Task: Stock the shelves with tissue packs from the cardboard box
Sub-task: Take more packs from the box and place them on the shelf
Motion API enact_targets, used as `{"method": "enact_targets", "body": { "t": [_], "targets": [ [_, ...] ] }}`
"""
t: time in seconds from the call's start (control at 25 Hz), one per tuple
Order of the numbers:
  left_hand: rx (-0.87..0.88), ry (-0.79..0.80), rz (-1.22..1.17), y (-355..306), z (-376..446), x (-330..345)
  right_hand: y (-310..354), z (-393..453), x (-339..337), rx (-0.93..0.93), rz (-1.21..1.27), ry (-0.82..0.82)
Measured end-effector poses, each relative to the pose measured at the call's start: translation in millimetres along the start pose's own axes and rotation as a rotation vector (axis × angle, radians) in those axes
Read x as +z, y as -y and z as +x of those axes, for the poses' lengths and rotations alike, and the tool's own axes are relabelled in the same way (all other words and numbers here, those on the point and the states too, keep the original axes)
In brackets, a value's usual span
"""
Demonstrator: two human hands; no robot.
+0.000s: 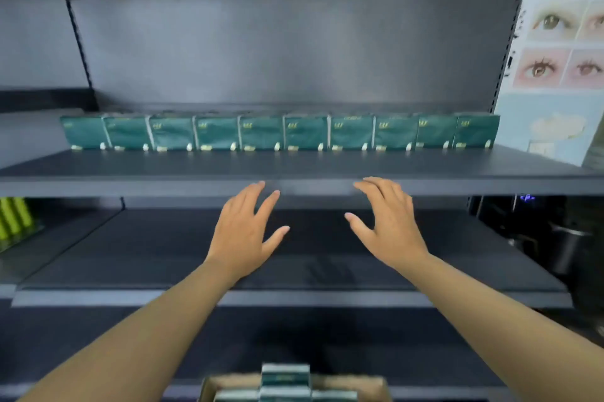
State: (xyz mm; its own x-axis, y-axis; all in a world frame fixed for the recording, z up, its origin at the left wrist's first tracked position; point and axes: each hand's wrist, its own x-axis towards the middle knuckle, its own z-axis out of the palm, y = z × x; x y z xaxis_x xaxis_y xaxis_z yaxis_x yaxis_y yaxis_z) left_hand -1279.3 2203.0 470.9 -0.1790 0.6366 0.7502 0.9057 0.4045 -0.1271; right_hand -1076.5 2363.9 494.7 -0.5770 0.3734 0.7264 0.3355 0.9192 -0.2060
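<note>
Both hands empty, left hand (246,225) and right hand (387,221) spread below the shelf (98,169); green tissue packs (281,133) lined up, gold lettering too blurred to read.

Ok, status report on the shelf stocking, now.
Left hand and right hand open, empty. Tissue packs in a row on upper shelf; more in cardboard box. Nothing blocking.
</note>
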Motion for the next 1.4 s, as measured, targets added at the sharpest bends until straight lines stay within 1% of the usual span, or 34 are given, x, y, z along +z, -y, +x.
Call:
{"method": "enact_targets", "body": {
  "t": [0.12,0.24,0.36,0.52,0.56,0.72,0.8,0.88,0.96,1.08,1.16,1.32,1.4],
  "targets": [
    [-0.012,0.116,0.005,26,-97,9,46,-71,48,0.081,0.051,0.129],
    [-0.08,0.365,0.004,38,-198,33,77,-141,101,0.141,0.097,0.31],
    [-0.209,0.645,-0.038,33,-296,61,92,-209,153,0.162,0.191,0.479],
    [-0.354,0.897,-0.141,20,-403,94,108,-296,204,0.242,0.369,0.74],
    [-0.384,0.943,-0.164,19,-425,102,112,-317,216,0.272,0.409,0.791],
    [-0.278,1.061,-0.159,23,-475,123,131,-372,251,0.358,0.517,1.008],
    [-0.319,1.052,-0.189,23,-483,127,139,-388,267,0.34,0.542,1.112],
    [-0.342,1.052,-0.201,21,-481,123,142,-394,278,0.303,0.527,1.181],
    [-0.355,1.033,-0.223,20,-479,121,142,-394,284,0.306,0.5,1.195],
    [-0.404,1.002,-0.265,20,-477,120,139,-391,287,0.32,0.45,1.162],
    [-0.404,0.993,-0.26,19,-477,118,138,-392,289,0.335,0.443,1.144],
    [-0.393,1.035,-0.244,21,-477,116,144,-398,294,0.367,0.437,1.038],
    [-0.348,1.042,-0.216,24,-473,114,148,-397,292,0.384,0.445,0.987]
  ]
}}
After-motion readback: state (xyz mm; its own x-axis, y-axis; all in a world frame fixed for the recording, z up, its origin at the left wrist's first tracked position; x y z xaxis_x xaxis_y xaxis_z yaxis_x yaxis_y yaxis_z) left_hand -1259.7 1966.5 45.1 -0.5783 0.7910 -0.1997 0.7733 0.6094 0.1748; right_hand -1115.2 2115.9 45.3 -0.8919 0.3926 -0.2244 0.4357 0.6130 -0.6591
